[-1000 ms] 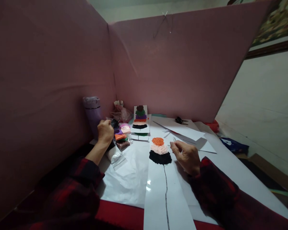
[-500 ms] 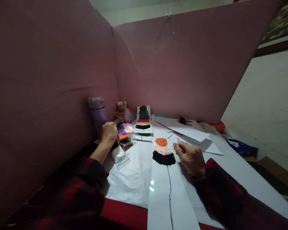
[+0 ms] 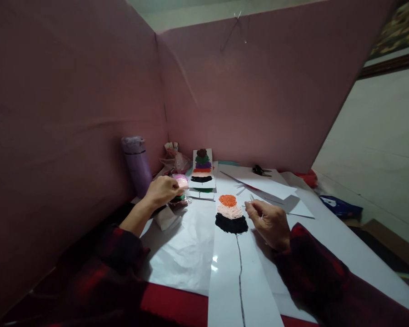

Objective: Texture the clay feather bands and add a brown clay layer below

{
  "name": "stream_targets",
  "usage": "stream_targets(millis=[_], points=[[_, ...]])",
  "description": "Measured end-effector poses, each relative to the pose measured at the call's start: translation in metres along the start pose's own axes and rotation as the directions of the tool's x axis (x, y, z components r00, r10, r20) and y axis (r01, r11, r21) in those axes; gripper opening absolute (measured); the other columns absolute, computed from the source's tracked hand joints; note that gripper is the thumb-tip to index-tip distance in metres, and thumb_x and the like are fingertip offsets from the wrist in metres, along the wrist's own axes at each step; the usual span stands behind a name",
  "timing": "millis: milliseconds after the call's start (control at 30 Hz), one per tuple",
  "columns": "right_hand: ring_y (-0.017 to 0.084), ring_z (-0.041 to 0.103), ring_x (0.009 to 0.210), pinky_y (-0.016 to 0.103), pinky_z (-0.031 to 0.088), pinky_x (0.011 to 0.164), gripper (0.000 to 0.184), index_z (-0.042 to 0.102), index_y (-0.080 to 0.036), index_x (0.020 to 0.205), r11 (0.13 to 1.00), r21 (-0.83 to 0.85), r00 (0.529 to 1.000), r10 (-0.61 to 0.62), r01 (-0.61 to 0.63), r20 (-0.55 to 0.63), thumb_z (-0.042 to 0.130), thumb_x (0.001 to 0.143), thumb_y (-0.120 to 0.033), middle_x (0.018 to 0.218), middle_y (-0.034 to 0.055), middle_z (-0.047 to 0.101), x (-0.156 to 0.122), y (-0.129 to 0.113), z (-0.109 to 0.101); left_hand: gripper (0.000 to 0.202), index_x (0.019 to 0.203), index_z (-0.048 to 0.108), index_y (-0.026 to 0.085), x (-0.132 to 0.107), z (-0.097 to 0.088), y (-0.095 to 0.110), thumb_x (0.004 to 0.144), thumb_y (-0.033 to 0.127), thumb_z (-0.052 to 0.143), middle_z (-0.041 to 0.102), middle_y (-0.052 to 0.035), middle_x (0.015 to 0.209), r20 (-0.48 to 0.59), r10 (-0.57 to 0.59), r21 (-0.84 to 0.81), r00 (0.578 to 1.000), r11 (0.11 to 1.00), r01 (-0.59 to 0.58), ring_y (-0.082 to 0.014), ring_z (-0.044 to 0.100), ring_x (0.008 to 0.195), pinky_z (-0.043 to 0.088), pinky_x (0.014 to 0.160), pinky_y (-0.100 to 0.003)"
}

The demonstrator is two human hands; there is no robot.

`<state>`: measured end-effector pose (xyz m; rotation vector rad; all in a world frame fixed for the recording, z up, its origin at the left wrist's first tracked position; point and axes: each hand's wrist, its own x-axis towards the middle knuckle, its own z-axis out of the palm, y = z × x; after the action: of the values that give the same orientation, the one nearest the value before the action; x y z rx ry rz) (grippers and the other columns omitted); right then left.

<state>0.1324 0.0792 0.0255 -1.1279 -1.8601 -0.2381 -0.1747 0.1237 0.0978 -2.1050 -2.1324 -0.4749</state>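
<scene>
My left hand (image 3: pixel 161 191) hangs over the small clear packets of coloured clay (image 3: pixel 181 181), its fingers pinched together; whatever they hold, if anything, is hidden. My right hand (image 3: pixel 268 222) is closed round a thin pale stick (image 3: pixel 251 198), whose tip shows beyond the fingers. Just left of that hand lies a long white card (image 3: pixel 225 281). On it are stacked bands of textured clay: orange (image 3: pixel 227 200) at the top, pale pink (image 3: pixel 230 211) beneath, black (image 3: pixel 231 224) lowest. A dark wavy line (image 3: pixel 240 277) runs down from the black band.
Behind stands a similar card with several coloured bands (image 3: pixel 202 166). A purple bottle (image 3: pixel 137 165) is at the left by the pink partition (image 3: pixel 241 100). Loose white sheets (image 3: pixel 272 184) and black-handled scissors (image 3: pixel 259 170) lie at the back right.
My left hand has moved right, from beside the bottle to over the clay packets, covering some of them. My right hand stays by the clay bands. The view shifts slightly.
</scene>
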Motion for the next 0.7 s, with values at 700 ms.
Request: stream_targets(millis=[700], points=[[0.012, 0.051, 0.047, 0.025, 0.037, 0.050, 0.039, 0.058, -0.020, 0.060, 0.990, 0.124, 0.998, 0.062, -0.062, 0.005, 0.047, 0.094, -0.035, 0.054, 0.0010, 0.060, 0.001, -0.005, -0.002, 0.011, 0.058, 0.054, 0.020, -0.017, -0.004, 0.024, 0.065, 0.029, 0.054, 0.060, -0.0027, 0.061, 0.250, 0.223, -0.641, 0.942, 0.767, -0.012, -0.0219, 0.064, 0.070, 0.047, 0.058, -0.029]])
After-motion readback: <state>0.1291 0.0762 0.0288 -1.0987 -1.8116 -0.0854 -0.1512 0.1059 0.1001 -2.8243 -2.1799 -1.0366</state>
